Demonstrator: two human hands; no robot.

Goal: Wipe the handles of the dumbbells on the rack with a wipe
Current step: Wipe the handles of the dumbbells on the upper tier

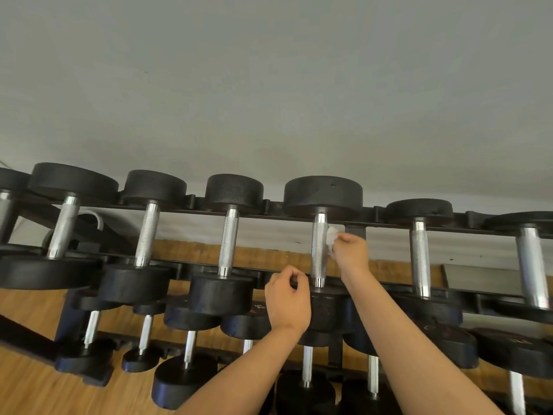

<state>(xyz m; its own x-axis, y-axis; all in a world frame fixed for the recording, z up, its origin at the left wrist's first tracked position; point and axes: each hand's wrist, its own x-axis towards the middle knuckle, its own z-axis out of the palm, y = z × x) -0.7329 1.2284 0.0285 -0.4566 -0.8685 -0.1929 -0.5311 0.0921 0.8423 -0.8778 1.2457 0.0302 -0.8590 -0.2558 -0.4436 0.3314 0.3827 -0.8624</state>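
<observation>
Across the middle of the frame, a black metal two-tier rack (pixel 389 224) runs left to right against a pale grey wall (pixel 269 85), carrying black round-headed dumbbells with knurled silver steel handles.

Upper tier, left to right: far-left dumbbell handle (pixel 63 227); second handle (pixel 147 235); third handle (pixel 228 241); fourth handle (pixel 319 248); fifth handle (pixel 420 256); sixth handle (pixel 532 265) at the right edge.

Lower tier, bottom of frame: smaller dumbbells with thin silver handles, partly hidden behind the forearms. Wooden floor (pixel 36 384) visible lower left.

Left hand (pixel 288 301): centre of frame, just below and left of the fourth handle, in front of that dumbbell's near head. Fingers curled in loosely, thumb toward fingertips; nothing seen in the grip.

Small crumpled white wipe (pixel 331 237): right of centre, touching the right side of the fourth handle near its upper part.

Right hand (pixel 350 250): just right of the fourth handle, fingertips pinching the wipe and pressing it against the handle.
</observation>
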